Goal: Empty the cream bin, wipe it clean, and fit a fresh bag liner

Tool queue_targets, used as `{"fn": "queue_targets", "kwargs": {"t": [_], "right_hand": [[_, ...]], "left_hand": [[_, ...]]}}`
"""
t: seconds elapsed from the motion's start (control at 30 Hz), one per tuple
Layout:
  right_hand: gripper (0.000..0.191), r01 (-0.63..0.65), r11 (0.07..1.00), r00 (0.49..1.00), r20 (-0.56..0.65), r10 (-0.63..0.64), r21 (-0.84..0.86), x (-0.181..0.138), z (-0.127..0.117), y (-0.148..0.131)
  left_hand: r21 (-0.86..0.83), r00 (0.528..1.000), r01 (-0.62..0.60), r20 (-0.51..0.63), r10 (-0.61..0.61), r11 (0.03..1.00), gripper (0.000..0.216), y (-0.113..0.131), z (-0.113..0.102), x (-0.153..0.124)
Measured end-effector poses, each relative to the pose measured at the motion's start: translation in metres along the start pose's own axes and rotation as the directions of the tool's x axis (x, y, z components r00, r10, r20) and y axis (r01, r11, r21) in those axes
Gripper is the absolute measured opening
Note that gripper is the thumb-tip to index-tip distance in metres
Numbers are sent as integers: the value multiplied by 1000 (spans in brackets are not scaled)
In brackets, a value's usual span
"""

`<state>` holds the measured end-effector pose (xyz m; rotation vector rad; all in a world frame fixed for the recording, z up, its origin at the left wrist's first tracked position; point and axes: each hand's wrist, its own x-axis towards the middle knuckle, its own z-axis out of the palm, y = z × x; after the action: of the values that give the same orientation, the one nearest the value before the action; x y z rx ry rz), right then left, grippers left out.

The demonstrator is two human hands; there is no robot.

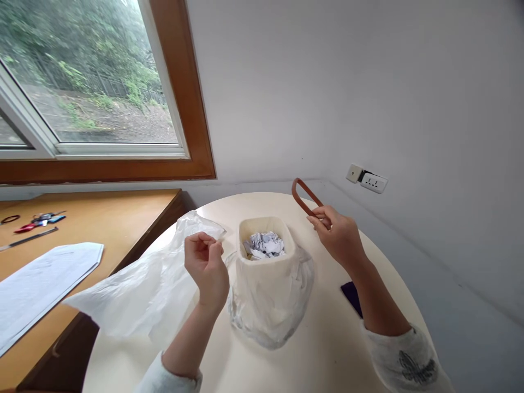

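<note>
My right hand point(338, 232) grips a brown rounded ring-shaped rim point(302, 202), raised above the table's right side. Left of centre, my left hand point(207, 267) is closed in a pinch, its fingertips close to the edge of a white plastic bag point(151, 284). Whether the fingers have hold of that edge I cannot tell. Between my hands stands a small cream waste bin point(266, 222), upright, with crumpled paper point(266, 244) inside. A thin translucent bin liner point(272, 322) hangs loosely around the bin's lower outside and spreads onto the table.
The bin stands on a round cream table point(319, 360). A dark purple item point(351, 297) lies by my right forearm. On the wooden desk point(123, 213) at left are folded white sheets point(49, 284) and several small tools point(43, 219). A wall socket point(374, 182) is behind, right.
</note>
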<state>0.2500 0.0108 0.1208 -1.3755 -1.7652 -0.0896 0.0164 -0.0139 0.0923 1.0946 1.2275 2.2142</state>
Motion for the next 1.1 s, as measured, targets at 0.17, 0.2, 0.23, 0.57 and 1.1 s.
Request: {"fn": "queue_targets", "kwargs": {"t": [0.17,0.2,0.23,0.57,1.1], "right_hand": [[13,152,987,983,-113,-147,46,2,11,-43],[12,181,982,978,-120,-173,53,0,13,-49],[12,208,976,972,-124,-200,58,-1,14,-54],[12,361,931,929,-101,-355,52,-6,25,-67],[9,372,914,921,-183,-342,163,-3,1,-67]], "left_hand": [[21,996,-49,70,47,999,7,31,20,0],[49,992,-36,124,29,998,10,36,23,1],[79,983,-15,185,0,997,14,40,25,2],[167,831,206,490,-262,964,26,44,29,16],[126,824,234,501,-265,964,35,46,8,40]]}}
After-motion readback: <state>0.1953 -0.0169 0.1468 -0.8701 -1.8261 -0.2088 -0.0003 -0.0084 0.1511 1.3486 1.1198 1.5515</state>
